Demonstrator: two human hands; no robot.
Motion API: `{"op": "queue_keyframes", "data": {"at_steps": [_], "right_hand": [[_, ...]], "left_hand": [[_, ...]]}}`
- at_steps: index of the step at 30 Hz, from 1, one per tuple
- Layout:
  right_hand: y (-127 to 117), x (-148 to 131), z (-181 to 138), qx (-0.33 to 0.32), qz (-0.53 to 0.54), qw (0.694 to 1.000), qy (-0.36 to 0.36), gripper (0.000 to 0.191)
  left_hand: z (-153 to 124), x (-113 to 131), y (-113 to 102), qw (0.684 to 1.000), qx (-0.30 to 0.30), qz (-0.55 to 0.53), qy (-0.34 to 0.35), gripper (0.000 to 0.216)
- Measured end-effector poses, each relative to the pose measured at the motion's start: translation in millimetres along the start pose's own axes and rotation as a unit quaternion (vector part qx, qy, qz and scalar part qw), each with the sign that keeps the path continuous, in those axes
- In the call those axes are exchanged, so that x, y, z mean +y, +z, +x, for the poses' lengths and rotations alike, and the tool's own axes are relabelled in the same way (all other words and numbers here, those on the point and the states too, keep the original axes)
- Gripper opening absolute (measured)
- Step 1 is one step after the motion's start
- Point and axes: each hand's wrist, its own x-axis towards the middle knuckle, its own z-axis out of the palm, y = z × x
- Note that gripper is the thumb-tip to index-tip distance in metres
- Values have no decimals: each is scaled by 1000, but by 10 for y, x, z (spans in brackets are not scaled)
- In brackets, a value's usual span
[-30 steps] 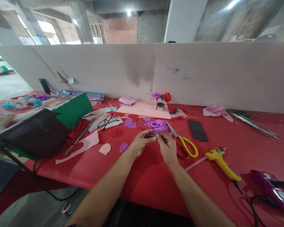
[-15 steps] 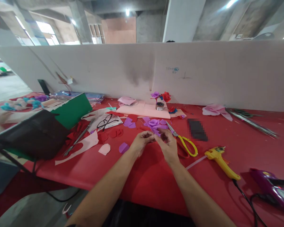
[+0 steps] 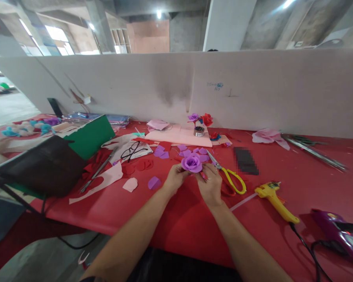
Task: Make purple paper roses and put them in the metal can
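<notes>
And there it was, the purple paper rose (image 3: 191, 162), face up between two bare hands over the middle of the red-covered surface (image 3: 182, 223)! The left hand (image 3: 175, 179) came in from the near edge with its fingers curled in and grasping the rose low on one side. Opposite, the right hand (image 3: 210, 184) had its fingers bent and gripping beneath the bloom; the fingertips were partly hidden, so their exact hold could not be told.

Just behind the rose, toward the far edge, loose purple paper petals (image 3: 186, 152) lay scattered. A single purple paper petal (image 3: 154, 182) sat alone toward the left edge, with a pale pink paper piece (image 3: 130, 184) beyond it.

Over on the right-hand side, metal scissors with a yellow handle (image 3: 222, 169) lay near the right hand, blades pointing at the far edge. Further along came a yellow glue gun (image 3: 278, 203), a pale stick poking out of its back, and, close to the right edge by the near corner, a glossy purple device (image 3: 337, 237).

Up at the far edge, a purple flower (image 3: 193, 117) and a red flower (image 3: 206, 119) stood at a brown ring-shaped roll (image 3: 199, 133), which rested on a flat pink sheet (image 3: 173, 136). Black-framed glasses (image 3: 133, 151) lay nearer the left edge.
</notes>
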Motion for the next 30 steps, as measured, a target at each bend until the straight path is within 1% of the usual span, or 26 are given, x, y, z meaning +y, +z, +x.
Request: {"op": "queue_keyframes", "data": {"at_steps": [3,10,14,17,20,23,26,28,30], "right_hand": [[-1,19,-3,2,12,1000,-2,13],[-29,-6,30,6,45,999,-12,15],[-49,-35,48,13,42,999,-30,15],[-50,-50,50,12,34,999,-25,16],[-34,-61,45,4,38,999,5,17],[-9,-62,42,-11,75,995,68,19],[11,-50,45,-26,120,983,140,22],[15,-43,52,-30,140,975,168,23],[11,-44,60,-34,145,972,180,22]], "left_hand": [[16,-7,-22,1000,4,23,18,23],[67,-77,-83,995,-9,66,79,19],[55,-46,-87,987,9,115,115,16],[37,-9,-65,981,27,146,126,14],[24,11,-32,982,38,153,105,14],[15,24,-9,994,29,94,54,16],[8,43,-7,999,21,23,10,17],[6,53,-11,1000,24,0,-3,19],[6,55,-16,1000,25,-8,-9,21]]}}
